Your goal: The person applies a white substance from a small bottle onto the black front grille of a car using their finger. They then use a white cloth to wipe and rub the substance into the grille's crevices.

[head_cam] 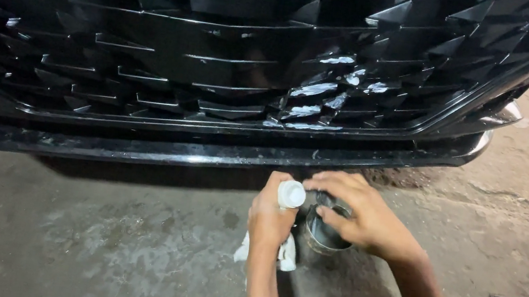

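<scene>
A white bottle (290, 203) is gripped in the closed left hand (270, 217). A small metal tin (324, 235) on the concrete floor (96, 235) is clasped at its rim by the right hand (364, 216), below a black car grille (221, 61).

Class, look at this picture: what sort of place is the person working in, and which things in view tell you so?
Probably a car repair or body workshop. A black car grille and bumper fills the view above a stained concrete floor, and the hands hold a small white bottle and a metal tin.

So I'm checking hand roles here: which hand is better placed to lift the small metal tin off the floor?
The right hand, probably. Its fingers already wrap the rim of the metal tin on the concrete floor. The left hand is full, gripping a white tube and a white cloth.
</scene>
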